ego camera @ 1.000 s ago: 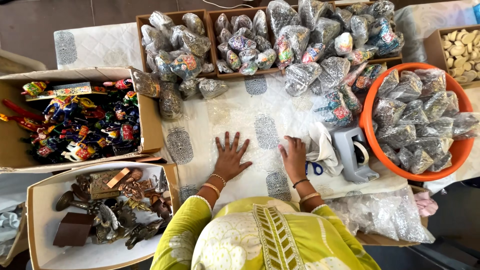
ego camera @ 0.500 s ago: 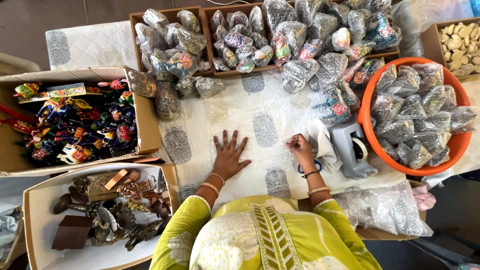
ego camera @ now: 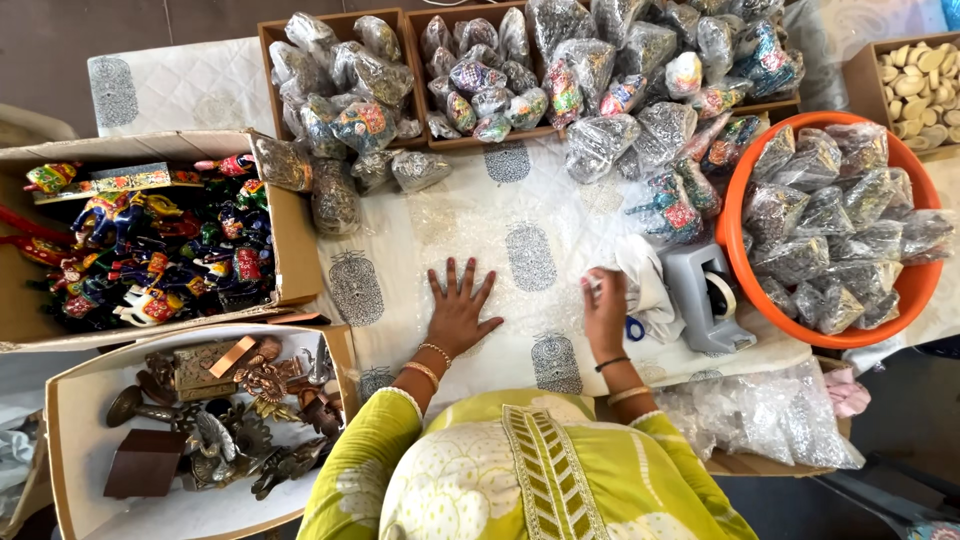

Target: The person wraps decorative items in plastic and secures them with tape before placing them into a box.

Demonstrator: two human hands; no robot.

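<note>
My left hand [ego camera: 460, 312] lies flat with fingers spread on a clear bubble-wrap sheet [ego camera: 520, 300] over the printed white cloth [ego camera: 360, 290]. My right hand [ego camera: 605, 312] is raised a little beside it, its fingers curled and pinched on a small pale piece [ego camera: 592, 286] that I cannot identify. Just right of that hand are a crumpled white bag [ego camera: 645, 280], blue-handled scissors [ego camera: 636, 328] and a grey tape dispenser [ego camera: 705, 298].
An orange tub [ego camera: 905, 290] of wrapped bundles stands at the right. Cardboard trays [ego camera: 405, 20] of wrapped items line the back. Left are a box of painted figurines [ego camera: 150, 250] and a box of brass pieces [ego camera: 220, 400]. Bubble-wrap bags [ego camera: 760, 420] lie front right.
My right hand lifted off the sheet, curled its fingers and shifted slightly toward the tape dispenser. My left hand stayed flat in place.
</note>
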